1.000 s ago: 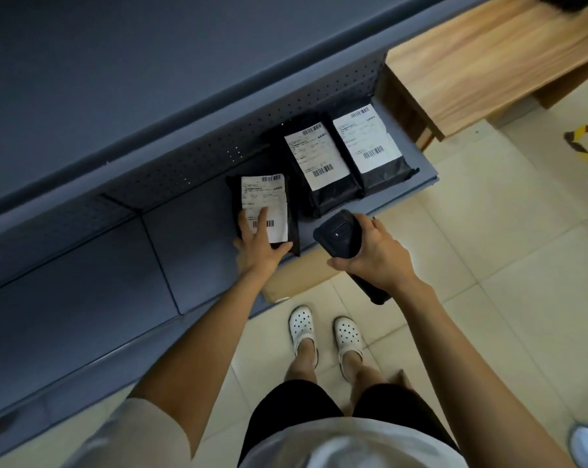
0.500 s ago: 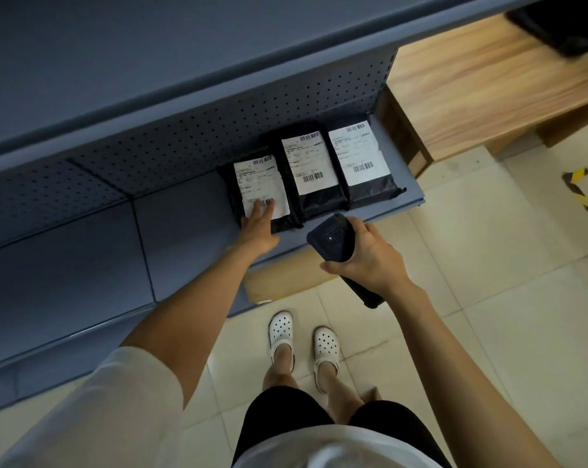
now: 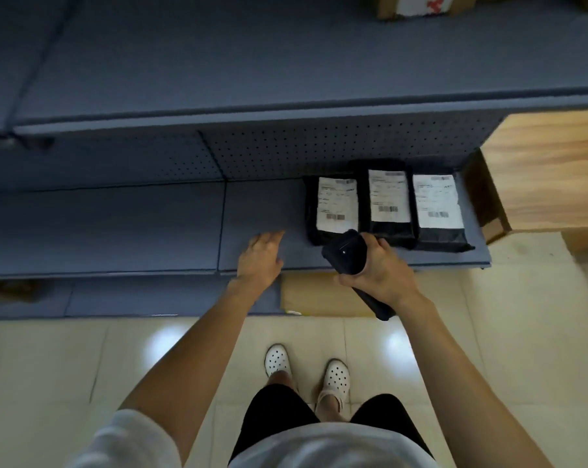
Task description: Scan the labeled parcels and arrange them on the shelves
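Shelf (image 3: 258, 211) bare beside parcels (image 3: 336, 206)

Label print (image 3: 337, 204) blurred, cardboard box (image 3: 417, 5) cropped, scanner (image 3: 344, 253) hiding parcel corner

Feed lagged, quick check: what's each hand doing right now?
Left hand: open, holding nothing, over the shelf.
Right hand: grips the scanner.
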Demonstrator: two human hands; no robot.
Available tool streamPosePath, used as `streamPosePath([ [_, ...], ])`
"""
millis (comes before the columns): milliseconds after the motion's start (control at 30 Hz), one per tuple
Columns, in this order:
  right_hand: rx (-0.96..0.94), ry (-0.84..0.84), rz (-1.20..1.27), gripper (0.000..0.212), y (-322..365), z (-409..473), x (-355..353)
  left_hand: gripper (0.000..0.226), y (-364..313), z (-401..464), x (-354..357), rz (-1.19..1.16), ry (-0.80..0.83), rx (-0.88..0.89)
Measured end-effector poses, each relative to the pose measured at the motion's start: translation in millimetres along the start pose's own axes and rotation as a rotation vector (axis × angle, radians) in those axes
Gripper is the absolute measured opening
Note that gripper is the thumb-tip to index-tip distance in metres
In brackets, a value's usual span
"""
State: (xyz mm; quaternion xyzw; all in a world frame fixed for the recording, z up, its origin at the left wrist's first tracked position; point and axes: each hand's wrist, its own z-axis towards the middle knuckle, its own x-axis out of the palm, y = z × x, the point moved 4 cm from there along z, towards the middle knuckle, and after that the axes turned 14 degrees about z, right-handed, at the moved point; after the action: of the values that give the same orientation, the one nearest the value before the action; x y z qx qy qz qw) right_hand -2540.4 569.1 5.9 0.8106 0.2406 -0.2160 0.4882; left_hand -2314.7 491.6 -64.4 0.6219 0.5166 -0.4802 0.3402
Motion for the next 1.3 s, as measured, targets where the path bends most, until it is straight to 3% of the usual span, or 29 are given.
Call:
streamPosePath([
  [300, -0.294, 0.325, -0.223, 0.097, 163, -13, 155, 0.058, 201, -156, -4, -0.117, -0.109, -0.478],
  [667, -0.647, 0.639, -0.403, 0.104, 393, -118, 452, 0.053, 491, -390, 7, -0.091, -0.155, -0.946],
  [933, -0.810, 0.780, -0.510, 0.100, 522, -183, 615, 0.053, 647, -509, 12, -0.118, -0.216, -1.162],
  [1133, -0.900, 0.826, -0.541, 0.096, 623, -190, 726, 0.052, 768, -550, 19, -0.175, -0.277, -1.305],
  [1300, -0.958, 0.882, -0.502, 0.091, 731, -189, 843, 0.050, 906, -579, 10, -0.157, -0.291, -1.384],
])
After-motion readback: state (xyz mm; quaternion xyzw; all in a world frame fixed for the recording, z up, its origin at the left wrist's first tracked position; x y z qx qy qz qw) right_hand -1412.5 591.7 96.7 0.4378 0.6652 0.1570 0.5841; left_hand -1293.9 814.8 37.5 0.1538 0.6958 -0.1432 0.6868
